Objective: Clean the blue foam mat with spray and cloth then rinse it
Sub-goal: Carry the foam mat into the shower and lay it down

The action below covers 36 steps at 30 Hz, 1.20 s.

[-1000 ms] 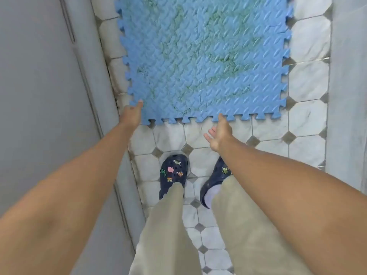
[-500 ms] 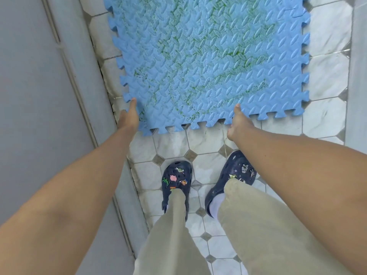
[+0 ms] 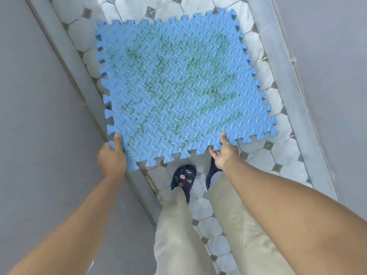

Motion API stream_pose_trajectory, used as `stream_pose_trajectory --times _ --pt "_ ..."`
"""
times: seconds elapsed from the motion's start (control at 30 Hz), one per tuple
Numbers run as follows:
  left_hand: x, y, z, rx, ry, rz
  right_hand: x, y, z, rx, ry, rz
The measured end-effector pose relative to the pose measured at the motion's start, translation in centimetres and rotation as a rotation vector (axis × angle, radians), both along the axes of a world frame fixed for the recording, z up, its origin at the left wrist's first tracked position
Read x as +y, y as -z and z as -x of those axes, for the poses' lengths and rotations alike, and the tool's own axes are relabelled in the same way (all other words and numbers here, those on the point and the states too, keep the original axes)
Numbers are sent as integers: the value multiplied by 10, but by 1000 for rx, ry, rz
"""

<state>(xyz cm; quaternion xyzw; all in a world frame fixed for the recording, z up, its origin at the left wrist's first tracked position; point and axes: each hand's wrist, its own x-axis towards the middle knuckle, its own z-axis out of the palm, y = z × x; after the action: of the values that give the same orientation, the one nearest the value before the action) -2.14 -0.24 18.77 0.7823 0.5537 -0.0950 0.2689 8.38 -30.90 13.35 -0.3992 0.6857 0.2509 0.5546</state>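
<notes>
The blue foam mat [image 3: 178, 92] is a square with jigsaw edges and green stains across its textured top. Its near edge is lifted off the tiled floor. My left hand [image 3: 112, 156] grips the near left corner, thumb on top and fingers under. My right hand [image 3: 223, 151] holds the near edge right of the middle, thumb on top, fingers under the foam. No spray bottle or cloth is in view.
The floor is white octagonal tile [image 3: 264, 157] in a narrow strip between grey walls, left wall [image 3: 39, 116] and right wall [image 3: 327, 66]. My feet in dark clogs [image 3: 183, 178] stand just behind the mat's near edge.
Both hands closed on the mat's near edge and raised it. The mat now sits lower in view, with its far edge visible, and the view has tilted.
</notes>
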Motion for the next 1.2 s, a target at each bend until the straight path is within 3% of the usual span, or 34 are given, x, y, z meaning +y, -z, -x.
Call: stream_pose_trajectory --times 0.37,0.6,0.77,0.87,1.2 --pt "-54 -200 -53 342 421 128 -84 -236 121 -59 440 19" --pt "-183 -264 -86 631 992 78 -143 -326 243 -9 905 41" --pt "-326 -290 -57 675 1364 17 -181 -356 355 -81 1237 81" --pt "-416 -299 -24 696 1553 -45 -200 -365 419 -4 1419 101" --pt "-649 -308 154 678 2192 -280 -214 -378 599 -31 1952 216"
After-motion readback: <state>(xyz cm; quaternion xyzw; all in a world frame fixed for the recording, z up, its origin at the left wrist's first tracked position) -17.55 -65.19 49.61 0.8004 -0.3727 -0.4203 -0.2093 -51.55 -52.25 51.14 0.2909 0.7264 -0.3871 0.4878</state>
